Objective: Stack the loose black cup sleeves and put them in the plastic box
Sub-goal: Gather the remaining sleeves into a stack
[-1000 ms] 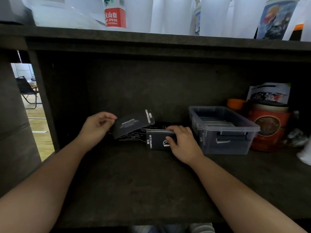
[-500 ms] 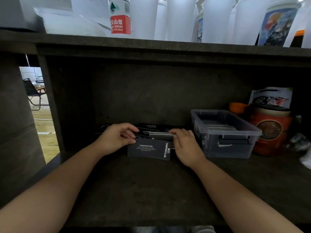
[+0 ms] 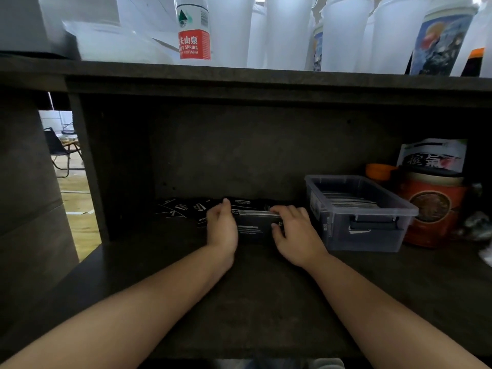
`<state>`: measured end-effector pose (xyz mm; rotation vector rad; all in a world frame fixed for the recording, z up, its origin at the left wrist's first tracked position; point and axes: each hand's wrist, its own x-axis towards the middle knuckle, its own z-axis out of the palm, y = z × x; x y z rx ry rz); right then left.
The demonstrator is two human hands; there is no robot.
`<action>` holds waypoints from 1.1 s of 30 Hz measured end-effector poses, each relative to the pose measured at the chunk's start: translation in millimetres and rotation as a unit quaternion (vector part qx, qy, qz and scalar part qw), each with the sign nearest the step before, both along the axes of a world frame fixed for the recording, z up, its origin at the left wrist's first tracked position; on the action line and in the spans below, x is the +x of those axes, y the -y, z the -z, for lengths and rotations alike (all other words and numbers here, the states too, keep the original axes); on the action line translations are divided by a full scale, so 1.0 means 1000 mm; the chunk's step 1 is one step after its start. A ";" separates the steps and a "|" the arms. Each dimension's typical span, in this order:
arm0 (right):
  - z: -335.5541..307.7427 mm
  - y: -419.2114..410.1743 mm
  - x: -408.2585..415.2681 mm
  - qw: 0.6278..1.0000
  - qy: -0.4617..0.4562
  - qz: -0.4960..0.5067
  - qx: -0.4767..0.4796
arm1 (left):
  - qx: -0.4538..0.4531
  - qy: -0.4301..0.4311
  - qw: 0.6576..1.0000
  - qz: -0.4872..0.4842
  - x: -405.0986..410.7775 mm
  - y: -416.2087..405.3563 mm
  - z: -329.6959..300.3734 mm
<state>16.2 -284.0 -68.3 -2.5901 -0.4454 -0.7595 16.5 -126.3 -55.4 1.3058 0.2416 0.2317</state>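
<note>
A small stack of black cup sleeves [image 3: 254, 226] stands on edge on the dark shelf between my two hands. My left hand [image 3: 222, 226] presses flat against its left end. My right hand [image 3: 292, 231] grips its right end, fingers curled over the top and thumb on the front. More loose black sleeves [image 3: 186, 209] lie flat behind and to the left. The clear plastic box [image 3: 370, 235] sits just right of my right hand, with several sleeves lying inside it.
A red tin [image 3: 432, 209] with an orange lid beside it stands right of the box, a printed packet behind it. The shelf above [image 3: 239, 78] holds a water bottle [image 3: 193, 30] and several white cups. A gap at the left shows a floor and a chair.
My left hand brought a single sleeve down from the air onto the stack held by my right hand. Both hands now close in on the stack's ends.
</note>
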 end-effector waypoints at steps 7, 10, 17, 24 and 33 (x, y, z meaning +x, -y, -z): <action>0.001 -0.006 -0.001 0.999 -0.004 0.008 -0.038 | -0.030 -0.019 0.999 0.033 -0.002 0.030 0.005; -0.001 -0.006 -0.002 1.000 -0.006 0.000 -0.018 | 0.035 0.021 0.999 -0.003 0.015 -0.005 -0.003; -0.005 0.004 0.001 1.000 0.018 0.003 0.003 | 0.686 0.016 0.724 0.066 0.068 -0.097 0.016; -0.004 0.006 -0.001 0.999 0.022 0.011 0.020 | 0.808 0.008 0.589 0.000 0.055 -0.080 0.009; -0.005 0.011 -0.006 0.998 -0.003 0.022 0.062 | 0.706 0.013 0.703 0.087 0.043 -0.078 0.017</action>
